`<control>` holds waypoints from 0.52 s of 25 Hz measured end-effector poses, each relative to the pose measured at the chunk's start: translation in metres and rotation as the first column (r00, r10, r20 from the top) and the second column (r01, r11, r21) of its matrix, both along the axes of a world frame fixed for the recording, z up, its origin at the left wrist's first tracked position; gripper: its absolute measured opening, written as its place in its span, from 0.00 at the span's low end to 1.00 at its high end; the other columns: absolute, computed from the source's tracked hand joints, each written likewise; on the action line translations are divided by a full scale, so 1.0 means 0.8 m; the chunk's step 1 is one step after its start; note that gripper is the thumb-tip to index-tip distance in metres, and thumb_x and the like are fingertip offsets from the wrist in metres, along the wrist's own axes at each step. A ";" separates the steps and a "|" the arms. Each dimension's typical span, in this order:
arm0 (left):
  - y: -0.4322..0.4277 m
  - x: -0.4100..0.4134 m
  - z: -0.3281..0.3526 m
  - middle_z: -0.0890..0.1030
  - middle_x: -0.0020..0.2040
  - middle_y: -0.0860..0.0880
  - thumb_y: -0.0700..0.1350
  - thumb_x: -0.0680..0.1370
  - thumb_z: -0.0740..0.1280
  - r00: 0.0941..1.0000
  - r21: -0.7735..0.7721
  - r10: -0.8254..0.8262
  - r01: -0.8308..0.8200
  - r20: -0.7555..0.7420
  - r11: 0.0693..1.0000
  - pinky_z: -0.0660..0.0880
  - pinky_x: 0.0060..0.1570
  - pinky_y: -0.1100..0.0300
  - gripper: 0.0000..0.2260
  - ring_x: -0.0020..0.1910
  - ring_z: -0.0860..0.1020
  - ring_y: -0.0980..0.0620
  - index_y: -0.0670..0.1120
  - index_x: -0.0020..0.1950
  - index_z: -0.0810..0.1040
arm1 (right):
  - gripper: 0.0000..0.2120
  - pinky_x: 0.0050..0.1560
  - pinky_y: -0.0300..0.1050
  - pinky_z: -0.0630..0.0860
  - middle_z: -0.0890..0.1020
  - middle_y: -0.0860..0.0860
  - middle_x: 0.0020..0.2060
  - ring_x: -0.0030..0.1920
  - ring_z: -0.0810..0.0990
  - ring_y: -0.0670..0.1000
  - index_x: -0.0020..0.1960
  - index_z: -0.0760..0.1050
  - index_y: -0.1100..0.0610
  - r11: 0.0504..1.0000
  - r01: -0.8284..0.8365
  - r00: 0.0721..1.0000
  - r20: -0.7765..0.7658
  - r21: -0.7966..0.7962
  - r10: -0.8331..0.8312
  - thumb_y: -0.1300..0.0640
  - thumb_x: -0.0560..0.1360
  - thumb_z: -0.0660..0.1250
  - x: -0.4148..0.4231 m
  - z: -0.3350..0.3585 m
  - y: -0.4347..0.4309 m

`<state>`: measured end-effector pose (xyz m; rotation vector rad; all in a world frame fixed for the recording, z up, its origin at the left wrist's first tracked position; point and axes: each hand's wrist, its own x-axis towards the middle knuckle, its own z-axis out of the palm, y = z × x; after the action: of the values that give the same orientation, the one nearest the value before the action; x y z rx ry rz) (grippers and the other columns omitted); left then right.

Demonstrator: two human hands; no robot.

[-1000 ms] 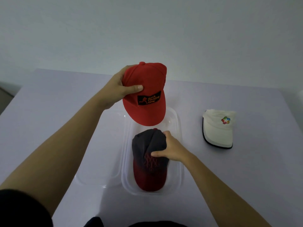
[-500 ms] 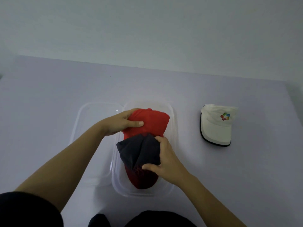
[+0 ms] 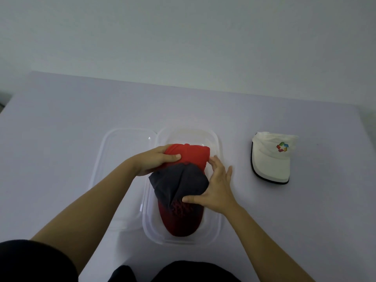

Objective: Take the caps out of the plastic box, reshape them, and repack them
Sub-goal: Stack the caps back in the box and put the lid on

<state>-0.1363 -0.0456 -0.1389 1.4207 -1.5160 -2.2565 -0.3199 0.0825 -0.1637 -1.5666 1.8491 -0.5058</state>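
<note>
Black sleeve [image 3: 30,261] at the near left edge; both bare forearms reach away over a pale lilac tabletop [image 3: 81,119].

Clear, rounded-rectangular plastic box [image 3: 187,134] stands lengthwise under both grips, no lid on it. Inside it lies a dark grey cap with a red mesh front and red brim [image 3: 179,180], brim toward the person at the box's near end, crown bunched and creased.

Right grip [image 3: 217,190]: open, fingers fairly straight and spread, pointing away along the right side of the grey crown. Thumb laid flat across the crown just above the mesh. It closes round nothing.

Left grip [image 3: 154,161]: curled round a soft, folded plain red cap [image 3: 193,154], thumb on top, fingers hidden behind the cloth. The red cap sits low at the box's far end, its near edge meeting the grey crown. The right grip's fingertips are at its right edge; contact cannot be told.

Clear flat lid [image 3: 114,143] lies on the tabletop below the left grip's wrist, against the box's left wall.

White cap with a multicoloured logo and black-edged brim [image 3: 272,159] lies right of the right grip, well apart, outside the box.

Plain pale wall [image 3: 183,37] beyond the far edge.
</note>
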 end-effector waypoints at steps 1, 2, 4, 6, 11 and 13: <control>0.002 0.000 0.000 0.80 0.61 0.50 0.46 0.78 0.66 1.000 -0.007 0.025 -0.025 0.002 1.000 0.76 0.56 0.59 0.18 0.59 0.79 0.51 0.49 0.67 0.72 | 0.63 0.68 0.55 0.27 0.54 0.50 0.73 0.75 0.50 0.50 0.73 0.43 0.49 1.000 0.019 1.000 -0.024 0.000 -0.019 0.25 0.49 0.69 0.000 0.000 -0.003; 0.004 0.000 0.000 0.80 0.60 0.50 0.46 0.78 0.66 0.998 -0.019 0.056 -0.056 0.000 0.998 0.76 0.56 0.59 0.17 0.59 0.79 0.51 0.50 0.67 0.72 | 0.64 0.68 0.56 0.27 0.55 0.50 0.72 0.74 0.51 0.50 0.73 0.44 0.50 0.999 0.033 0.998 -0.051 0.005 -0.032 0.24 0.48 0.68 0.001 0.000 -0.005; 0.012 0.000 0.000 0.80 0.61 0.50 0.48 0.78 0.66 0.994 -0.094 0.113 -0.112 0.004 0.989 0.75 0.58 0.57 0.16 0.58 0.79 0.51 0.51 0.66 0.72 | 0.65 0.68 0.61 0.29 0.55 0.50 0.71 0.73 0.50 0.51 0.74 0.44 0.50 0.999 0.022 0.988 -0.152 0.023 -0.019 0.21 0.48 0.64 0.004 0.002 -0.008; 0.025 -0.002 0.001 0.78 0.61 0.53 0.52 0.78 0.64 0.985 -0.284 0.157 -0.131 0.070 0.950 0.74 0.61 0.56 0.17 0.58 0.78 0.53 0.54 0.66 0.71 | 0.64 0.67 0.65 0.29 0.54 0.52 0.72 0.73 0.48 0.53 0.75 0.42 0.50 0.999 -0.004 0.961 -0.276 0.039 0.015 0.18 0.49 0.57 0.004 -0.002 -0.008; 0.045 0.009 0.005 0.68 0.64 0.57 0.51 0.74 0.67 0.995 -0.365 0.063 -0.030 0.080 0.931 0.71 0.60 0.61 0.36 0.59 0.74 0.56 0.59 0.76 0.51 | 0.63 0.69 0.64 0.32 0.56 0.53 0.72 0.74 0.48 0.55 0.76 0.38 0.49 0.999 -0.018 0.967 -0.253 0.027 0.024 0.17 0.51 0.50 -0.003 -0.008 -0.008; 0.043 0.020 0.006 0.64 0.66 0.58 0.43 0.71 0.68 0.991 -0.330 -0.093 0.121 0.098 0.936 0.73 0.57 0.63 0.44 0.59 0.73 0.58 0.59 0.77 0.43 | 0.62 0.70 0.63 0.33 0.57 0.53 0.72 0.74 0.47 0.54 0.76 0.38 0.49 1.000 -0.015 0.975 -0.220 0.002 0.015 0.17 0.52 0.50 -0.005 -0.009 -0.007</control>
<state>-0.1202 -0.0112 -0.1342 1.3708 -1.9341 -1.8889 -0.3236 0.0768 -0.1711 -1.6928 1.9978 -0.3357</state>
